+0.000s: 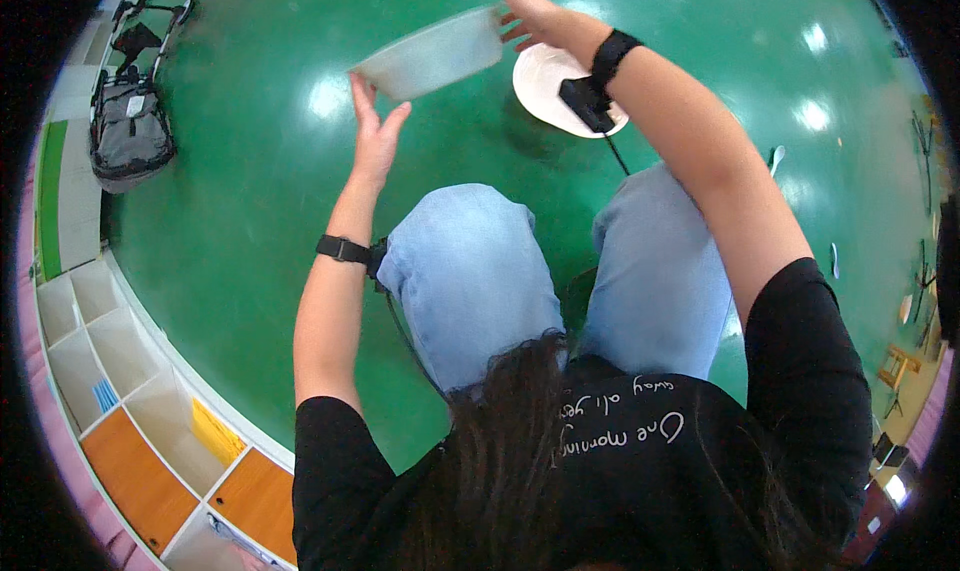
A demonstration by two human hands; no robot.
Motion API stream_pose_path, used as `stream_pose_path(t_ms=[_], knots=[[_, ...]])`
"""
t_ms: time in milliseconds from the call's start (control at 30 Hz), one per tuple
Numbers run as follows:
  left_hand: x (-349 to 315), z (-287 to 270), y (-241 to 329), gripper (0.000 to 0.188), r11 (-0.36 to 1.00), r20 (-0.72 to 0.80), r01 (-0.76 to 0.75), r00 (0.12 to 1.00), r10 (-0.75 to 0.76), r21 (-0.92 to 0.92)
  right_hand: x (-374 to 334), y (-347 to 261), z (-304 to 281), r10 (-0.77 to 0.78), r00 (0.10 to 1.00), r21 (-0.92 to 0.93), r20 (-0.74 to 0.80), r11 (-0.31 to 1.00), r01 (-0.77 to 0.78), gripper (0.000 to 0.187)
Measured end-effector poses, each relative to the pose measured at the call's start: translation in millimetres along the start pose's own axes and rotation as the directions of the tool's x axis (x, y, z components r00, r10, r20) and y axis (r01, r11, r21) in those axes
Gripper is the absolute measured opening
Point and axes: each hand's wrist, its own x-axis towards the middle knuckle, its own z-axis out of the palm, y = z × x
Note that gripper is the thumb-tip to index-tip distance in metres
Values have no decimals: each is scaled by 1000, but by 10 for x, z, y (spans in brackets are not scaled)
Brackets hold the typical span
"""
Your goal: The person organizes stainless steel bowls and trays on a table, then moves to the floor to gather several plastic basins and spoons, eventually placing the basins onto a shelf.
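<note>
A translucent whitish plastic tub [435, 56] is tilted above the green floor, slightly blurred, with my hands at its two ends. My left hand [375, 136] supports its left end, fingertips against the lower corner and thumb held apart. At the right end, my right hand [535, 16] touches the tub with its lower fingers, while another finger points up past the rim. A pale, rounded, dish-like object [545, 81] lies on the floor below my right wrist, partly covered by the black device strapped there. Whatever is inside the tub cannot be seen.
A spoon [777, 159] and another small pale utensil [834, 261] lie on the floor to the right. A grey and black stroller [132, 131] stands at the far left. White cubby shelves [130, 346] with orange doors line the left wall.
</note>
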Motion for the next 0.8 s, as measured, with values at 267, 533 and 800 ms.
stream_pose_path(t_ms=[267, 533, 800], knots=[[84, 450, 114, 78, 996, 316, 88, 945, -81, -10, -99, 635, -1276, 135, 989, -39, -53, 990, -137, 43], [43, 482, -81, 62, 982, 404, 97, 901, -155, 161, -135, 1387, -1731, 297, 943, 36, -150, 955, -295, 33], [-314, 7, -619, 50, 940, 219, 340, 915, -339, 36, -301, 2129, -1747, 375, 913, 219, -161, 916, -338, 28]])
